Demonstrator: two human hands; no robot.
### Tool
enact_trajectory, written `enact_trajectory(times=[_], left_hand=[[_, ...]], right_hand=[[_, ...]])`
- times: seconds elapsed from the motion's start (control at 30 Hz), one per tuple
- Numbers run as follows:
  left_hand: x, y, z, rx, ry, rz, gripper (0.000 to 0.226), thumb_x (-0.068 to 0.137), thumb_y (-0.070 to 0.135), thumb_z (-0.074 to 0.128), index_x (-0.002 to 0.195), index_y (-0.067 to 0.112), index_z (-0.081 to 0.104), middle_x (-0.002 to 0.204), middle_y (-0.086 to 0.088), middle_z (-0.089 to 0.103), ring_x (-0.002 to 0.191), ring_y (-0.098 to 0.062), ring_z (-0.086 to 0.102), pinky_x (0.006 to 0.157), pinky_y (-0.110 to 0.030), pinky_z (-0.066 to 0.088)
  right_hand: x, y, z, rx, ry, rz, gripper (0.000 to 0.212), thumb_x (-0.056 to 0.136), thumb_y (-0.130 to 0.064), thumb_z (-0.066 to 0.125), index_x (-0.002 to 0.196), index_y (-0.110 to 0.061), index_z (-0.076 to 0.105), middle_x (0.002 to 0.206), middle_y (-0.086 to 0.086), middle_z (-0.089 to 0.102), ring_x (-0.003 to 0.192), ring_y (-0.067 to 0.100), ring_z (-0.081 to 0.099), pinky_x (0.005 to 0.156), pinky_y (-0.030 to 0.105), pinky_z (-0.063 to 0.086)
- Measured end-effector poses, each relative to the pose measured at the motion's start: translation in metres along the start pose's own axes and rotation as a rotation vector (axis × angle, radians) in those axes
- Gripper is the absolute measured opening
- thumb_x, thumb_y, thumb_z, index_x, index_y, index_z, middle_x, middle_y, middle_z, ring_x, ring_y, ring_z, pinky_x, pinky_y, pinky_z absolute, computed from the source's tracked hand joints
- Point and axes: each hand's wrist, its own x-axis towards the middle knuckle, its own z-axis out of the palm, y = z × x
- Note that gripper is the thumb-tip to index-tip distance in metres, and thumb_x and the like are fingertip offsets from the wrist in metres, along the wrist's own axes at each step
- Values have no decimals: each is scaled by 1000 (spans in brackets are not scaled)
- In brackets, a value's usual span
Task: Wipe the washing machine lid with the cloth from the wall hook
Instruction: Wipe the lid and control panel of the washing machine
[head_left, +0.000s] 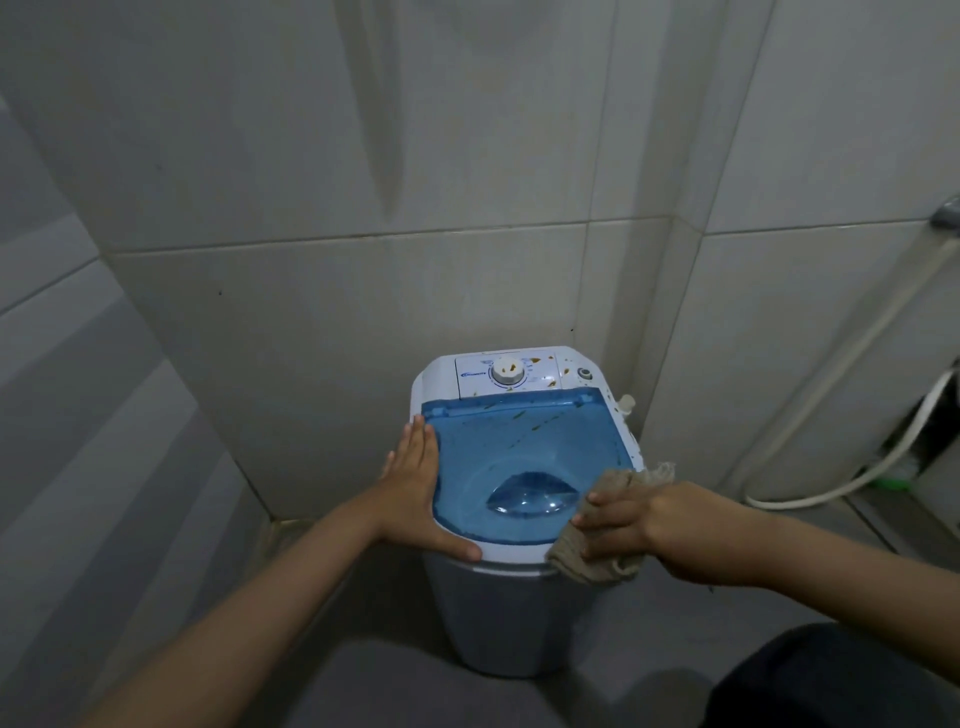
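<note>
Two hands busy: left hand (415, 486) flat, open on lid (519, 452) edge; right hand (618, 525) pressing soft, limp cloth (602, 564) against smooth, hard front rim

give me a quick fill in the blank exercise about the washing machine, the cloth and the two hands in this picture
1. The right hand presses a beige ____ onto the near right corner of the machine.
2. The left hand lies flat on the ____ edge of the washing machine.
3. The see-through lid is ____ in colour.
4. Brown spots dot the white panel around the round ____ at the back.

Missing words: cloth; left; blue; dial
</note>
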Motion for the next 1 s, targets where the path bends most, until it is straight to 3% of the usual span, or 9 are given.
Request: enact_trajectory(times=[0.13, 0.27, 0.33, 0.43, 0.6, 0.73, 1.0], left_hand=[[0, 0, 1, -4, -2, -12, 156, 43, 83, 64, 136, 10, -38, 143, -6, -48, 133, -23, -40, 111, -43, -15], [0, -2, 2, -13, 7, -5, 159, 37, 87, 61, 137, 12, -38, 143, -4, -47, 134, -23, -39, 112, -44, -14], [0, -2, 2, -25, 13, -1, 161, 32, 90, 58, 137, 13, -38, 144, -3, -47, 134, -22, -39, 112, -43, -15], [1, -3, 3, -26, 22, -2, 160, 36, 86, 62, 137, 13, -38, 143, -3, -48, 134, -21, -40, 114, -44, -15], [1, -3, 3, -29, 34, -8, 160, 34, 87, 62, 138, 15, -37, 144, -1, -47, 134, -20, -39, 111, -41, -16], [1, -2, 4, -39, 52, -2, 159, 37, 83, 67, 139, 15, -36, 144, 0, -47, 135, -19, -39, 112, -41, -16], [0, -1, 4, -41, 52, -3, 160, 35, 85, 64, 139, 15, -35, 144, -1, -47, 135, -19, -39, 110, -39, -17]], right_hand=[[19, 25, -20, 310, 119, 264, 59, 68, -2, 38, 116, -21, 67, 122, 0, 68, 108, 20, 65, 90, 34, 54], [57, 69, -26, 293, 278, 535, 52, 74, 10, 52, 117, -14, 67, 115, 10, 71, 103, 29, 65, 81, 30, 48], [78, 96, -21, 263, 303, 680, 48, 79, 3, 57, 123, -15, 62, 119, 13, 68, 108, 32, 62, 79, 30, 47], [103, 126, -10, 262, 271, 842, 49, 84, -12, 62, 132, -19, 54, 128, 12, 63, 116, 32, 58, 87, 36, 50], [115, 134, 14, 339, 70, 847, 68, 80, 5, 52, 142, -20, 42, 144, 9, 50, 128, 31, 49, 102, 38, 46], [103, 129, 23, 329, 103, 841, 67, 78, 6, 51, 140, -17, 44, 145, 10, 49, 130, 31, 49, 105, 37, 44], [76, 109, 37, 356, 207, 851, 62, 78, 6, 52, 134, -19, 53, 130, 16, 62, 116, 35, 59, 92, 37, 50]])
